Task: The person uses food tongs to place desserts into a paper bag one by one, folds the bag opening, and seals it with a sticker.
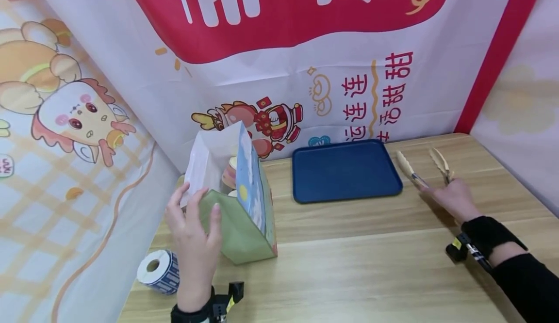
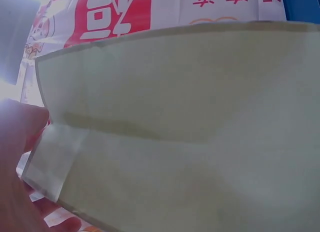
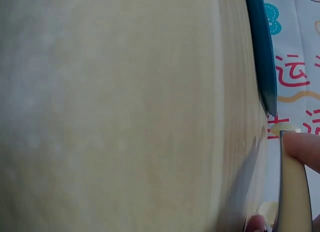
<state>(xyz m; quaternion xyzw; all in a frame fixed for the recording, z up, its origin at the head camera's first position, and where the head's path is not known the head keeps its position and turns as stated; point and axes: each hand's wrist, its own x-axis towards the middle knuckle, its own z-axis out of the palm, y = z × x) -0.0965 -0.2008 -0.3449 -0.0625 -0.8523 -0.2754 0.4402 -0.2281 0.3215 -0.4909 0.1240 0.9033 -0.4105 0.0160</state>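
Note:
A paper bag point(image 1: 236, 235) stands upright on the left side of the table, green on its near face, with its top spread wide. Inside it, pinkish cups point(image 1: 229, 173) partly show. My left hand point(image 1: 196, 245) holds the bag by its near left rim, thumb and fingers around the edge; the bag's pale panel point(image 2: 175, 122) fills most of the left wrist view. On the right, my right hand point(image 1: 456, 199) grips a pair of tongs point(image 1: 419, 181), whose beige tips are spread apart above the table. In the right wrist view one tongs arm point(image 3: 294, 192) shows under a finger.
A dark blue tray point(image 1: 345, 172) lies at the back middle of the wooden table point(image 1: 349, 265), between bag and tongs. A roll of blue-and-white labels point(image 1: 168, 272) stands beside my left wrist. Printed cloth point(image 1: 262, 71) hangs along the back and sides.

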